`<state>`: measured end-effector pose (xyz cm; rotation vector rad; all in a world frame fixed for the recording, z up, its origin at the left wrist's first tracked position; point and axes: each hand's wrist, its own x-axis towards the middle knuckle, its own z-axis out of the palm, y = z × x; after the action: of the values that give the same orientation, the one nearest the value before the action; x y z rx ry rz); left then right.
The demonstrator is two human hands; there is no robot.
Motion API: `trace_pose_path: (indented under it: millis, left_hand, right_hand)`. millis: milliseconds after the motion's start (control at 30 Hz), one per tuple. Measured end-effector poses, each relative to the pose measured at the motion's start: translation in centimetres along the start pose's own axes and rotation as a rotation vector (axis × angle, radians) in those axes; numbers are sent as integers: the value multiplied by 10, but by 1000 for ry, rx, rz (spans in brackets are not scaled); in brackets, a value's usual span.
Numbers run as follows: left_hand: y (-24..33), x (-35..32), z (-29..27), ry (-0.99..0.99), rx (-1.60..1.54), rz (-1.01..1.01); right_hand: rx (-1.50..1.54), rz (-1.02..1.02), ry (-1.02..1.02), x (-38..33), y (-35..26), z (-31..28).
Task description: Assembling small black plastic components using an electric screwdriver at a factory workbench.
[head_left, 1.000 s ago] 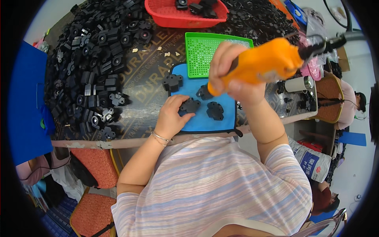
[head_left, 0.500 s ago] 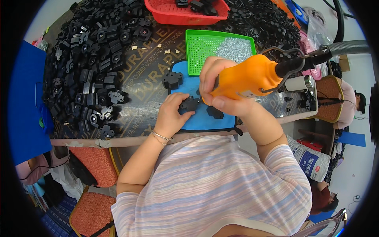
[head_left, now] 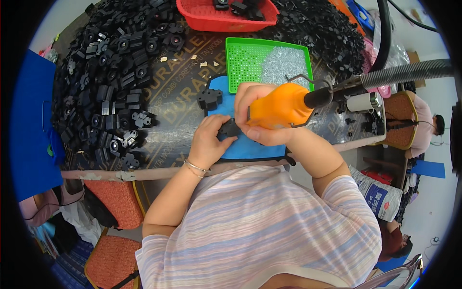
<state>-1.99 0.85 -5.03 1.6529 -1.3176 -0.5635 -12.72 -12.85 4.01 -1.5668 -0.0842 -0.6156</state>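
Note:
My right hand (head_left: 262, 132) is wrapped around an orange power screwdriver (head_left: 284, 107) with a black fitting at its back end. The tool's tip is hidden behind it, close over a small black plastic part (head_left: 229, 127). My left hand (head_left: 209, 137) pinches that part between thumb and fingers, pressing it on the blue mat (head_left: 240, 148). A second black plastic part (head_left: 210, 98) lies loose at the mat's upper left.
Just beyond the mat sits a green perforated tray (head_left: 243, 60) with a heap of small silvery screws (head_left: 284, 65). A red basket (head_left: 226, 23) holds black parts. Piles of black parts (head_left: 120, 62) cover the left and far right. A grey hose (head_left: 409, 72) runs to the screwdriver.
My right hand has brought the screwdriver left, over the part in my left hand. A black part on the mat's right side is now hidden. My left hand stays put.

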Motion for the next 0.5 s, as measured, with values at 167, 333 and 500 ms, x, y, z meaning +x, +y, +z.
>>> trace_pose_path:
  millis: [167, 333, 500]
  left_hand:
    - [-3, 1, 2, 27, 7, 16]
    - [6, 4, 2, 24, 27, 5]
    - [3, 4, 2, 28, 41, 12]
  right_hand:
    - [165, 55, -65, 7, -8, -8]
    - [266, 33, -208, 21, -7, -23]
    - [318, -158, -170, 37, -22, -43]
